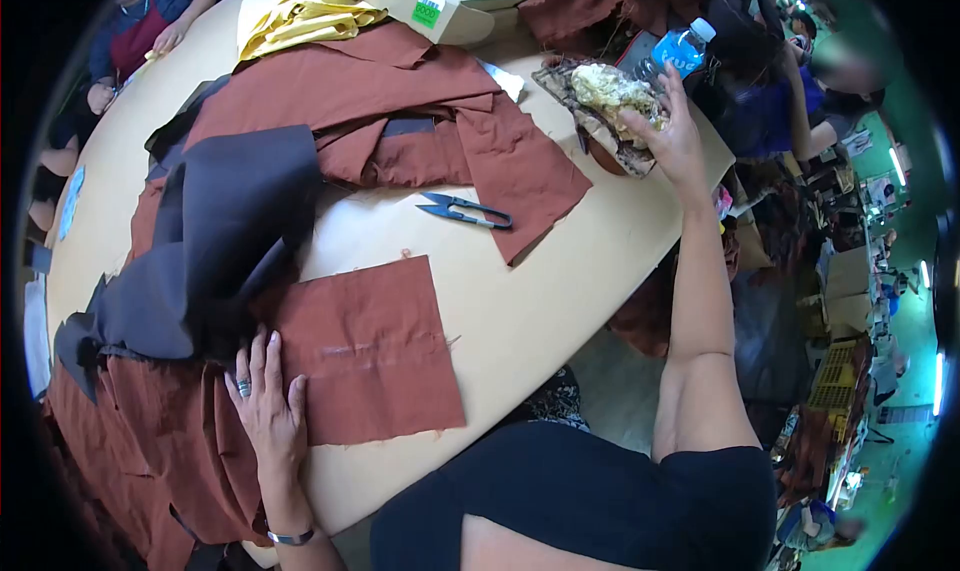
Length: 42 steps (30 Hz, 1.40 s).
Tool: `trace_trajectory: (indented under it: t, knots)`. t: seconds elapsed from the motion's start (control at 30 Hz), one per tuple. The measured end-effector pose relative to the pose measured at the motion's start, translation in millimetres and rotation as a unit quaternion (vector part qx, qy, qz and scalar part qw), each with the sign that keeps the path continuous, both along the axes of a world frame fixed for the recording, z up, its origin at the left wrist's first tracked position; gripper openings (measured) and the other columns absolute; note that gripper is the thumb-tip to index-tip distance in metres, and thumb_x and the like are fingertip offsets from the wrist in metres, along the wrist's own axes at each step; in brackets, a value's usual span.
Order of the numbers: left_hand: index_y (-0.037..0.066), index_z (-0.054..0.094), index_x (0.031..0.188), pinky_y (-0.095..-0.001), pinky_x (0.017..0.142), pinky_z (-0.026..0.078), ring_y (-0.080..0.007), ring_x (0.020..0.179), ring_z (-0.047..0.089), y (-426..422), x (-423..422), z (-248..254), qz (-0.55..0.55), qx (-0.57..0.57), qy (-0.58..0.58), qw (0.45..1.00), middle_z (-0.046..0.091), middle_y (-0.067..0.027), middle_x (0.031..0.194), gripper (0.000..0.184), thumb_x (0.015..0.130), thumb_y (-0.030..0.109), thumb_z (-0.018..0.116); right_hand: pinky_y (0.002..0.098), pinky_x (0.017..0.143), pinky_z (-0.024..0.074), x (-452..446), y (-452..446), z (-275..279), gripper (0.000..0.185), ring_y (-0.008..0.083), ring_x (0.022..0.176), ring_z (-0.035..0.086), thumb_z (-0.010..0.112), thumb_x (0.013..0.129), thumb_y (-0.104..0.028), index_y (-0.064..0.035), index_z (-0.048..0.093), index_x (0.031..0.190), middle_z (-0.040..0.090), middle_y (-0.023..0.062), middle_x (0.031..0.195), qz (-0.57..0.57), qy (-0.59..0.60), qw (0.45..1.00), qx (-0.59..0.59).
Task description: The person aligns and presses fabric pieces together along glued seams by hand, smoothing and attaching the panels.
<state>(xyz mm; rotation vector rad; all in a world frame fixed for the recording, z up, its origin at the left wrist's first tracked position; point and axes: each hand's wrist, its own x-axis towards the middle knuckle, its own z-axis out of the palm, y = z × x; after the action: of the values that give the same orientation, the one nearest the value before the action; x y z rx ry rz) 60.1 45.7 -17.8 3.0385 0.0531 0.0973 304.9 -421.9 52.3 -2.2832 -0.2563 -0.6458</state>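
My left hand [265, 401] lies flat, fingers stretched out, on the left edge of a squarish rust-brown cloth piece [375, 396]. Beside its fingertips is a bunched dark grey cloth [240, 191]. At the table's far right, my right hand [675, 136] reaches out with its fingers apart. Its thumb is at a crumpled yellowish-white lump [610, 91], whose kind I cannot make out, on a patterned cloth pad [565, 81]. A water bottle with a blue label [680, 49] stands just beyond the fingertips. Thread snips [465, 211] lie on the table between my hands.
More rust-brown cloth [400, 76] spreads over the far side of the table [540, 301] and hangs at the left. Yellow cloth [300, 16] and a cardboard box with a green label [425, 11] sit at the back. Other people are around the table.
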Motion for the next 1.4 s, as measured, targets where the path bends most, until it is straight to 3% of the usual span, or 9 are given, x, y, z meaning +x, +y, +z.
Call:
trace_trajectory:
  t: [0.1,0.33,0.47,0.57,0.77,0.87,1.07,1.3,1.4]
  knots:
    - [0.013,0.039,0.137,-0.0518,0.109,0.014,-0.0302,0.132,0.03,-1,1,2,-0.004,-0.019,-0.013,1.0,0.036,-0.0065,0.143,0.052,0.09,0.034,0.046,0.0363,0.098,0.0379,3,-3,-3,0.091,0.0279,0.118,0.048,0.075,0.073,-0.042,-0.0023,0.028,0.14,0.046,0.0227,0.13,-0.035,-0.04,0.998,0.043]
    - [0.013,0.037,0.138,-0.0488,0.11,0.015,-0.0292,0.133,0.028,-1,0,3,-0.008,-0.012,-0.005,1.0,0.034,-0.0059,0.145,0.051,0.09,0.026,0.046,0.0336,0.09,0.0393,25,-44,-5,0.064,0.0172,0.11,0.05,0.064,0.085,-0.028,-0.0054,0.034,0.137,0.053,0.0108,0.124,-0.056,-0.02,0.959,0.278]
    - [0.013,0.037,0.138,-0.0483,0.109,0.015,-0.0293,0.133,0.028,0,0,2,-0.014,-0.008,-0.011,1.0,0.034,-0.0061,0.145,0.051,0.09,0.026,0.047,0.0357,0.095,0.0398,55,-91,-54,0.083,0.0257,0.115,0.049,0.074,0.075,-0.02,0.0016,0.025,0.139,0.046,0.0211,0.13,-0.118,0.076,0.927,0.348]
    - [0.013,0.038,0.138,-0.0501,0.109,0.014,-0.0298,0.133,0.028,0,0,1,-0.007,-0.014,-0.009,1.0,0.035,-0.006,0.144,0.051,0.09,0.03,0.047,0.0361,0.096,0.039,74,-93,-70,0.097,0.0292,0.117,0.048,0.08,0.067,-0.028,0.0004,0.023,0.14,0.043,0.0226,0.133,-0.146,-0.013,0.944,0.294]
    - [0.013,0.039,0.137,-0.0511,0.11,0.013,-0.0304,0.133,0.029,-2,1,2,0.003,-0.022,-0.006,1.0,0.036,-0.0065,0.143,0.051,0.09,0.032,0.047,0.0373,0.096,0.0394,118,-132,-82,0.107,0.0293,0.113,0.05,0.084,0.059,-0.038,0.0064,0.023,0.136,0.048,0.0218,0.123,-0.208,0.035,0.971,0.112]
    - [0.013,0.038,0.138,-0.0488,0.11,0.014,-0.0299,0.134,0.027,-2,0,4,0.004,-0.009,0.006,1.0,0.035,-0.0065,0.144,0.051,0.09,0.028,0.047,0.0348,0.087,0.0457,118,-136,-83,0.103,0.0239,0.103,0.055,0.085,0.059,-0.037,0.0072,0.027,0.132,0.053,0.0191,0.114,-0.224,0.037,0.972,0.067]
    - [0.012,0.038,0.138,-0.0473,0.11,0.014,-0.0296,0.134,0.027,-3,1,4,0.005,-0.002,0.006,1.0,0.034,-0.0068,0.144,0.051,0.09,0.026,0.047,0.0243,0.068,0.0494,125,-147,-101,0.076,0.0121,0.077,0.061,0.083,0.064,-0.015,0.0062,0.036,0.121,0.061,0.013,0.097,-0.083,-0.047,0.982,0.166]
    - [0.012,0.038,0.138,-0.047,0.11,0.014,-0.029,0.134,0.027,-3,1,5,0.0,-0.002,-0.001,1.0,0.035,-0.0061,0.144,0.051,0.089,0.025,0.047,0.0231,0.071,0.0505,111,-144,-101,0.055,0.0134,0.078,0.061,0.072,0.07,0.002,0.0053,0.04,0.115,0.061,0.0103,0.091,-0.02,-0.003,0.973,0.229]
    - [0.012,0.04,0.137,-0.0505,0.11,0.014,-0.0292,0.133,0.029,-4,1,4,0.013,-0.016,0.006,1.0,0.036,-0.0057,0.143,0.051,0.091,0.035,0.045,0.0239,0.071,0.0512,109,-144,-105,0.053,0.0149,0.08,0.061,0.071,0.071,0.002,0.0043,0.042,0.115,0.061,0.0106,0.092,-0.008,-0.018,0.969,0.246]
